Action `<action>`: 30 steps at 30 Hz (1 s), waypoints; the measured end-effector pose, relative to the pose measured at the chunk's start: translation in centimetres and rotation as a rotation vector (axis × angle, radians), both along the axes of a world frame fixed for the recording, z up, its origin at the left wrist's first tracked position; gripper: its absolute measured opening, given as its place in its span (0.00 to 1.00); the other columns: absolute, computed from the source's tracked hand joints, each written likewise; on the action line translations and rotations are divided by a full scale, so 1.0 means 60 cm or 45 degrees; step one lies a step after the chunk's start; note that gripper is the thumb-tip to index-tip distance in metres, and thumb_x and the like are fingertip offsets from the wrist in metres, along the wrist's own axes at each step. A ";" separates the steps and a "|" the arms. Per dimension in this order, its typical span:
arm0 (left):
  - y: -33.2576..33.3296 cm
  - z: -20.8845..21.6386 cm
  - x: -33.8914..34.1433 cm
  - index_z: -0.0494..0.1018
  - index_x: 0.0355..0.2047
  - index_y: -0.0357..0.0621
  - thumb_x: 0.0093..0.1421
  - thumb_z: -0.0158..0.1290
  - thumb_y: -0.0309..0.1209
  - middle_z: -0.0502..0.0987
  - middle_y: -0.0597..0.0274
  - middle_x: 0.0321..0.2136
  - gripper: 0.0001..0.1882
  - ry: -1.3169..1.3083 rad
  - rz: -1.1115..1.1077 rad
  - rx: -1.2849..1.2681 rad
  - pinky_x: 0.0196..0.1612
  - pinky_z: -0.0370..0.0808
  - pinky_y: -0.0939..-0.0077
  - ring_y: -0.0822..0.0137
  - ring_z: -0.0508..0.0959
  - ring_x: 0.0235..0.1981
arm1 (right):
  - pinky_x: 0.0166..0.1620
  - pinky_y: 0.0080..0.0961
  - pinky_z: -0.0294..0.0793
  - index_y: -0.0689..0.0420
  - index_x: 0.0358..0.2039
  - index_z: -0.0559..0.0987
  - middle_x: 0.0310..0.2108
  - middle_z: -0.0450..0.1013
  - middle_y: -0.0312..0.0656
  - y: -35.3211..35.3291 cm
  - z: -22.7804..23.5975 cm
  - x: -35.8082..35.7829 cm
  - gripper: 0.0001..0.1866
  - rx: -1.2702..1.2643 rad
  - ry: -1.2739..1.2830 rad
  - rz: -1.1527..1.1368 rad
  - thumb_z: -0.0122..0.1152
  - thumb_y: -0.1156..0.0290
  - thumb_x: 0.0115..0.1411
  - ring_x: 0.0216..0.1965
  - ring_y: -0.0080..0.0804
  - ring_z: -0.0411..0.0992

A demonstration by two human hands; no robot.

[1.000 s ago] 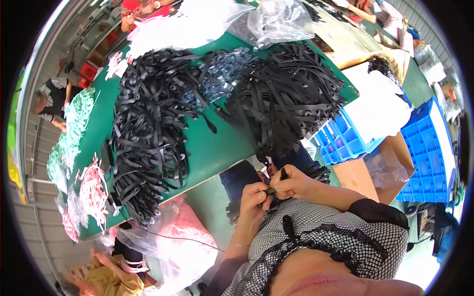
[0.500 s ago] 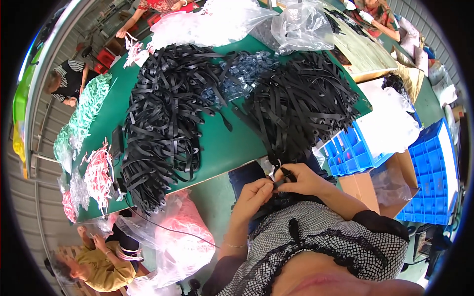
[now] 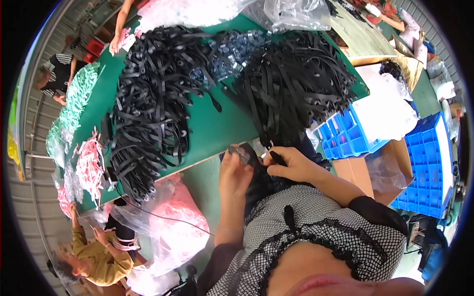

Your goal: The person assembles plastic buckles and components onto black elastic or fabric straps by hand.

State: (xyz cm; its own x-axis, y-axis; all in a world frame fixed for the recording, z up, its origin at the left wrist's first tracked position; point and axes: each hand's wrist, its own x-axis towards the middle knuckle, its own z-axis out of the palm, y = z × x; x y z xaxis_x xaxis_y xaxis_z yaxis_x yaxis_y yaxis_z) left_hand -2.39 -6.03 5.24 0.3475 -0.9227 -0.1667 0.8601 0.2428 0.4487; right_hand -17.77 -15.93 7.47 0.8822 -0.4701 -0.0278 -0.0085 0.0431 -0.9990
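My left hand [image 3: 233,173] is raised just off the table's front edge, fingers pinched on a small clear bluish plastic piece [image 3: 241,154]. Close by to its right, my right hand [image 3: 297,166] grips a black strap [image 3: 277,158] between thumb and fingers. Ahead of both hands, a heap of black straps [image 3: 296,79] hangs partly over the edge of the green table [image 3: 217,133]. A second heap of black straps [image 3: 153,98] spreads over the table's left side. Between the heaps lies a pile of clear bluish plastic pieces [image 3: 229,54].
Blue crates [image 3: 353,130] and an open cardboard box [image 3: 355,172] stand at my right. A bag of pink material [image 3: 180,232] lies below the table at left. Pink straps [image 3: 90,165] and green straps [image 3: 81,91] lie at the left end. Other people work around the table.
My hands have moved apart; the left has turned upward and now shows a clear plastic piece in its fingers. The right still grips a black strap. The whole view has shifted slightly.
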 end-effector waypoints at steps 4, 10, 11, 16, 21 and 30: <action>-0.012 0.025 -0.015 0.65 0.34 0.44 0.59 0.48 0.39 0.68 0.66 0.27 0.11 -0.009 0.003 -0.076 0.43 0.63 0.67 0.68 0.69 0.34 | 0.23 0.12 0.55 0.62 0.39 0.67 0.18 0.60 0.31 -0.005 0.016 -0.001 0.12 0.325 0.029 0.009 0.43 0.68 0.60 0.18 0.15 0.56; -0.009 0.046 -0.016 0.65 0.32 0.40 0.61 0.44 0.38 0.66 0.64 0.22 0.12 -0.403 -0.033 -0.018 0.33 0.62 0.76 0.70 0.65 0.24 | 0.23 0.10 0.59 0.65 0.43 0.69 0.20 0.63 0.33 -0.016 0.029 0.009 0.13 0.318 -0.011 -0.035 0.40 0.73 0.61 0.19 0.15 0.59; -0.008 0.053 -0.022 0.65 0.32 0.40 0.61 0.44 0.37 0.66 0.63 0.21 0.12 -0.502 -0.018 0.043 0.30 0.61 0.77 0.70 0.64 0.23 | 0.23 0.10 0.59 0.65 0.43 0.69 0.20 0.63 0.33 -0.013 0.033 0.010 0.13 0.320 -0.008 -0.034 0.40 0.73 0.61 0.19 0.15 0.59; -0.006 0.033 -0.040 0.67 0.33 0.38 0.61 0.43 0.42 0.65 0.67 0.21 0.16 -0.420 -0.063 -0.008 0.25 0.56 0.84 0.77 0.61 0.22 | 0.24 0.10 0.60 0.65 0.44 0.68 0.20 0.67 0.37 -0.001 0.038 0.013 0.13 -0.042 -0.075 -0.125 0.41 0.73 0.61 0.19 0.15 0.60; -0.007 0.034 -0.043 0.66 0.29 0.39 0.60 0.44 0.43 0.64 0.69 0.20 0.17 -0.523 -0.040 0.025 0.25 0.56 0.85 0.78 0.60 0.22 | 0.23 0.12 0.61 0.63 0.47 0.64 0.20 0.67 0.36 -0.016 0.029 0.010 0.15 0.221 -0.045 0.013 0.45 0.69 0.61 0.19 0.15 0.61; 0.001 0.028 -0.035 0.64 0.27 0.41 0.60 0.44 0.41 0.64 0.66 0.20 0.15 -0.575 -0.110 -0.024 0.29 0.58 0.79 0.75 0.59 0.21 | 0.16 0.11 0.54 0.63 0.42 0.66 0.18 0.68 0.39 -0.030 0.025 0.007 0.13 0.721 -0.074 0.240 0.44 0.67 0.61 0.11 0.14 0.56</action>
State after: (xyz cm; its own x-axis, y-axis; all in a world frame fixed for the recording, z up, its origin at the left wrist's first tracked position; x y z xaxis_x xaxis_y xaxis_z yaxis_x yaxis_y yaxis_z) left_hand -4.50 -5.99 6.95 0.3029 -0.9530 0.0011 0.5967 0.1906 0.7795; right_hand -17.38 -17.75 8.99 0.9564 -0.2319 -0.1773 -0.0133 0.5721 -0.8201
